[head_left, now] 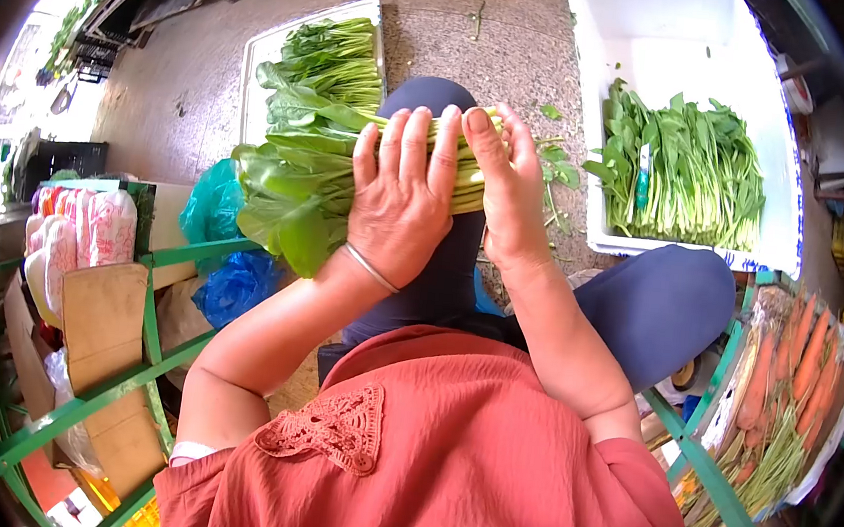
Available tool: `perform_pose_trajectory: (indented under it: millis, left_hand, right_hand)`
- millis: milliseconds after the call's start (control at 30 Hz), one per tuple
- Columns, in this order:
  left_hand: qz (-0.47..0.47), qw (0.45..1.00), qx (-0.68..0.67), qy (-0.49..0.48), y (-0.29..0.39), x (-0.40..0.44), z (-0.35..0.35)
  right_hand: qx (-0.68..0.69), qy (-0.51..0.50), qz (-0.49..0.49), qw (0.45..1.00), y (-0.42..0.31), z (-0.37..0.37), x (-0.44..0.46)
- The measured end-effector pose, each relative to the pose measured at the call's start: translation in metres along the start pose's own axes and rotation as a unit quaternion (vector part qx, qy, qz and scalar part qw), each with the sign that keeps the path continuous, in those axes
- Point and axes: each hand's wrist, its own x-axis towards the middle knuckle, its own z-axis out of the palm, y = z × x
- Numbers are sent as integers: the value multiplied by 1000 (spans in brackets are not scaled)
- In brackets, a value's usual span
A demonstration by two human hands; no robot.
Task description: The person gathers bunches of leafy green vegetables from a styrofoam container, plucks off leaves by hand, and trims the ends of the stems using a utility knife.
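A bunch of leafy greens lies across my lap, leaves to the left and pale stems to the right. My left hand, with a bangle on the wrist, presses over the stems, its fingers stretched across them. At the stem ends, my right hand cups the bunch with the thumb raised. The undersides of both hands and part of the stems are hidden.
A white tray of greens stands ahead on the left. The white foam box at right holds greens and a green-handled tool. Carrots lie right; plastic bags and a green metal frame are left.
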Motion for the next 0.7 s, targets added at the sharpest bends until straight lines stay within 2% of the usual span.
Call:
perform_pose_trajectory:
  millis: [233,300,333,367,433,467,600,700]
  left_hand:
    - [0,999,-48,-3,-10,3,-8]
    - [13,993,-112,23,-18,5,-11]
    - [9,990,-138,36,-22,5,-11]
    - [-1,985,-166,51,-26,2,-7]
    - [-14,981,-188,37,-27,3,-10]
    - [-19,984,-178,13,-26,3,-14]
    - [-19,989,-144,31,-20,11,-20]
    - [-13,984,-178,30,-21,10,-17]
  right_hand:
    - [30,24,-46,998,5,4,-4]
    - [-53,27,-149,987,6,5,-15]
    - [-53,10,-154,987,0,10,-23]
    - [-120,16,-241,963,12,8,-20]
    - [-178,16,-285,942,15,10,-17]
    - [-189,21,-287,939,16,11,-16]
    - [-200,40,-307,930,15,14,-15]
    - [-215,36,-303,928,14,14,-18]
